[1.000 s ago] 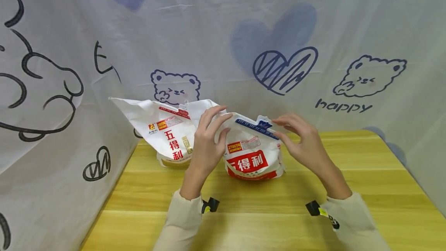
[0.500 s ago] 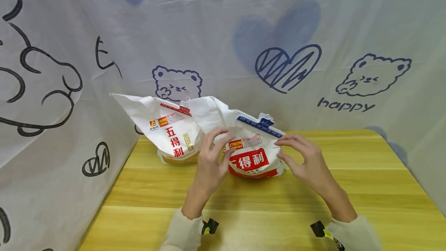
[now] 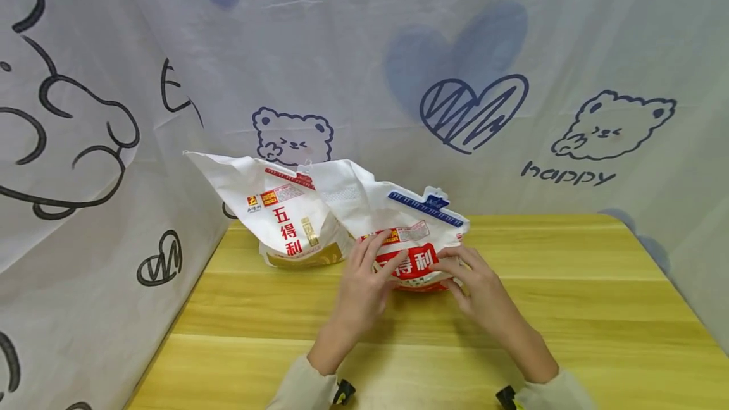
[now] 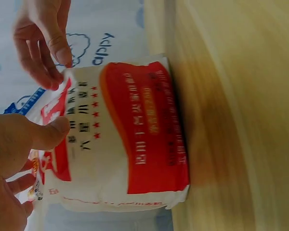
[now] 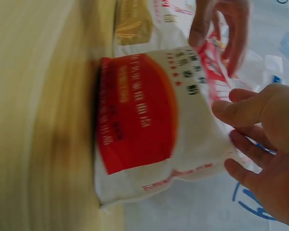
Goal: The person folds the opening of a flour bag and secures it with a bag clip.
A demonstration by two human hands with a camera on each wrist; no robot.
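Note:
A white flour sack with red print (image 3: 412, 233) stands on the wooden table, its folded top held by a blue clip (image 3: 426, 209). My left hand (image 3: 364, 286) rests its fingertips on the sack's left front edge, thumb on the red print. Along the opposite side my right hand (image 3: 481, 293) touches the front with relaxed fingers. In the left wrist view, the left thumb lies against the upper part of the sack (image 4: 111, 144). The right wrist view shows the right hand (image 5: 274, 130) beside the sack's upper side, fingers loosely bent and gripping nothing.
A second white flour sack (image 3: 324, 229) with a gold base and a red clip (image 3: 290, 177) stands directly left, touching the first. Wooden table surface (image 3: 569, 309) extends in front and to the right. A printed cloth (image 3: 353, 68) hangs behind and at the left.
Both hands have come down from the sack's clipped top and moved inward to its lower front. The blue clip stays on the top, and the sacks stand in nearly the same place.

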